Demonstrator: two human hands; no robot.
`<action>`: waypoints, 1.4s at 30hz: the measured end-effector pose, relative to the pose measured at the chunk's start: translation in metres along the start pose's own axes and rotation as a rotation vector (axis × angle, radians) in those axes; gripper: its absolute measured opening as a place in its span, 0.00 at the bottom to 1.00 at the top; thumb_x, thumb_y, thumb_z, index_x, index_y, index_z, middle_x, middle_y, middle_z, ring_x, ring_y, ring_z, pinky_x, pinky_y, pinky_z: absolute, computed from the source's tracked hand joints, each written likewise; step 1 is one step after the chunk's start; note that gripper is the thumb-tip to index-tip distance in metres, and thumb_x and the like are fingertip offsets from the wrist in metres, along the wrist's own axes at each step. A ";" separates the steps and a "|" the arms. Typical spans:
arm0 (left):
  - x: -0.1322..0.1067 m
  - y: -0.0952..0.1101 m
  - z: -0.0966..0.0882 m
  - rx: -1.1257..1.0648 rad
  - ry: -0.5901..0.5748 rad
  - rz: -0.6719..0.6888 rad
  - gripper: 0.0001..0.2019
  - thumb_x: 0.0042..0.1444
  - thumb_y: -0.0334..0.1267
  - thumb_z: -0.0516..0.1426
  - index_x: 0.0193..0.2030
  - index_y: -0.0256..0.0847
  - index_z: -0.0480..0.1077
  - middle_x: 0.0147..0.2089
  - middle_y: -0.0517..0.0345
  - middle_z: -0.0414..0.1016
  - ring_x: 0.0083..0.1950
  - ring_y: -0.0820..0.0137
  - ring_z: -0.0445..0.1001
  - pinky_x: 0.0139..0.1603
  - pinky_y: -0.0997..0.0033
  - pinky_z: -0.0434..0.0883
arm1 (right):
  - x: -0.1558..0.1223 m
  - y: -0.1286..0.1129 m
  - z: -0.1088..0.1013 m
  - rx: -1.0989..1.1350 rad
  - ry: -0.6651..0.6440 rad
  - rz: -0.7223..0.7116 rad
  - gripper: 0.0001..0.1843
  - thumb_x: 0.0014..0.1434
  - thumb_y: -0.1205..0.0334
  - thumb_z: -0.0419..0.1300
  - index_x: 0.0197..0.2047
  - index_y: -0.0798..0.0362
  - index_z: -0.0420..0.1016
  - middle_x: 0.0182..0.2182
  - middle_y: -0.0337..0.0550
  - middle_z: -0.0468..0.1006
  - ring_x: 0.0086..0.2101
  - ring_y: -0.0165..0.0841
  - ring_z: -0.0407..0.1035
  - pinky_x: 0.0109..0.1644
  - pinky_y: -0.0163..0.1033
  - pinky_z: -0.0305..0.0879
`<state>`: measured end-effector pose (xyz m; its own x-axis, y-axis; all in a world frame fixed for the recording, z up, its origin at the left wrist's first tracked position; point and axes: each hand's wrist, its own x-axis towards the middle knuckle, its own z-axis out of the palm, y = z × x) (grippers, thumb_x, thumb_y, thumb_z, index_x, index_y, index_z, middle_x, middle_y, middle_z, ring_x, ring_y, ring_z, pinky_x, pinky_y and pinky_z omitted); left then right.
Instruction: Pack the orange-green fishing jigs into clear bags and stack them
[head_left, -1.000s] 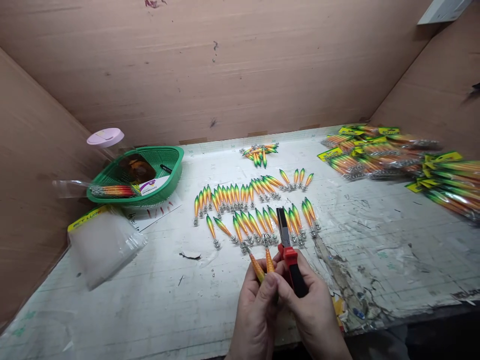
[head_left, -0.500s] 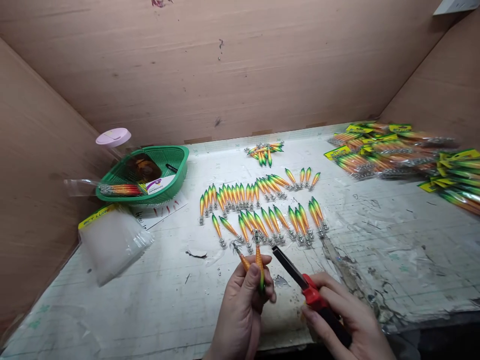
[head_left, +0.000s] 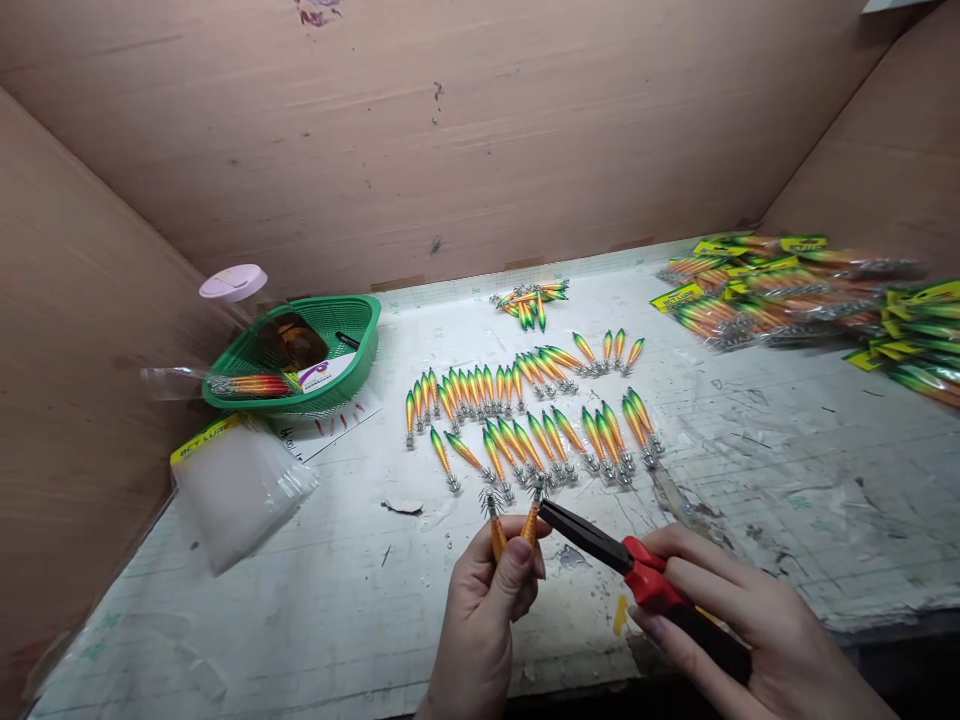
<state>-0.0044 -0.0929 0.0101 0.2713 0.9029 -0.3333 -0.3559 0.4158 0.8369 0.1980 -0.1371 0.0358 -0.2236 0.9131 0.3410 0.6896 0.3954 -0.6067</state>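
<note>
White tabletop (head_left: 300,650), lure rows (head_left: 536,432) across it. Near side of rows: my left fingers (head_left: 513,566) pinch two lures (head_left: 529,526), hook crowns (head_left: 491,503) past fingertips (head_left: 519,549); my right fingers (head_left: 701,550) grip pliers (head_left: 652,586), tips (head_left: 549,512) beside one crown.

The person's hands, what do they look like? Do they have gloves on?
No gloves: the left hand and the right hand are both bare. I can't see any rings, bracelets or a watch, though some fingers are partly hidden. No sleeves show either.
</note>
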 end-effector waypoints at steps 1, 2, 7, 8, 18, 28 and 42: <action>0.000 0.001 -0.001 0.022 0.000 0.006 0.18 0.53 0.53 0.63 0.36 0.37 0.75 0.25 0.64 0.60 0.24 0.79 0.49 0.26 0.74 0.48 | 0.000 0.001 -0.001 0.013 -0.028 0.011 0.04 0.59 0.64 0.59 0.34 0.50 0.76 0.34 0.44 0.77 0.34 0.34 0.76 0.36 0.30 0.74; 0.000 0.003 -0.001 0.044 -0.001 0.012 0.18 0.53 0.53 0.63 0.35 0.37 0.75 0.26 0.64 0.60 0.25 0.79 0.49 0.27 0.73 0.50 | -0.001 0.002 -0.002 0.025 -0.051 0.022 0.05 0.60 0.64 0.58 0.33 0.49 0.76 0.34 0.44 0.77 0.34 0.34 0.76 0.36 0.30 0.74; 0.000 0.007 -0.006 0.152 -0.010 0.043 0.16 0.54 0.51 0.62 0.37 0.38 0.76 0.26 0.63 0.60 0.26 0.76 0.51 0.30 0.72 0.55 | -0.003 0.006 -0.006 0.030 -0.100 0.083 0.07 0.61 0.59 0.59 0.34 0.49 0.77 0.36 0.44 0.77 0.36 0.35 0.75 0.37 0.32 0.74; 0.000 0.007 -0.007 0.176 -0.011 0.051 0.16 0.55 0.51 0.62 0.37 0.38 0.76 0.27 0.63 0.61 0.27 0.76 0.52 0.31 0.72 0.56 | -0.003 0.007 -0.006 0.024 -0.093 0.090 0.07 0.61 0.58 0.59 0.34 0.48 0.77 0.36 0.45 0.77 0.36 0.36 0.75 0.38 0.33 0.74; 0.001 0.010 -0.009 0.215 -0.080 0.044 0.18 0.56 0.52 0.61 0.39 0.38 0.77 0.26 0.63 0.58 0.26 0.76 0.52 0.29 0.73 0.55 | 0.004 0.010 -0.009 0.000 -0.076 -0.083 0.07 0.60 0.61 0.58 0.34 0.44 0.78 0.31 0.44 0.80 0.32 0.37 0.77 0.26 0.32 0.73; -0.001 0.003 -0.009 0.185 -0.077 0.059 0.18 0.58 0.53 0.59 0.41 0.38 0.75 0.27 0.64 0.58 0.26 0.78 0.50 0.28 0.74 0.53 | 0.000 0.005 -0.011 0.039 -0.125 0.123 0.09 0.61 0.57 0.58 0.35 0.49 0.76 0.38 0.46 0.76 0.38 0.36 0.74 0.39 0.33 0.74; -0.006 0.001 0.005 -0.020 0.109 0.010 0.24 0.47 0.56 0.66 0.41 0.37 0.76 0.26 0.63 0.62 0.25 0.80 0.52 0.28 0.74 0.49 | 0.002 0.001 -0.009 0.093 -0.100 0.156 0.09 0.61 0.56 0.57 0.34 0.48 0.76 0.37 0.45 0.74 0.37 0.35 0.72 0.39 0.33 0.72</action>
<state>-0.0015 -0.0987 0.0153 0.1693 0.9131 -0.3708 -0.3760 0.4077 0.8321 0.2042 -0.1356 0.0428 -0.1895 0.9676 0.1671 0.6558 0.2513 -0.7119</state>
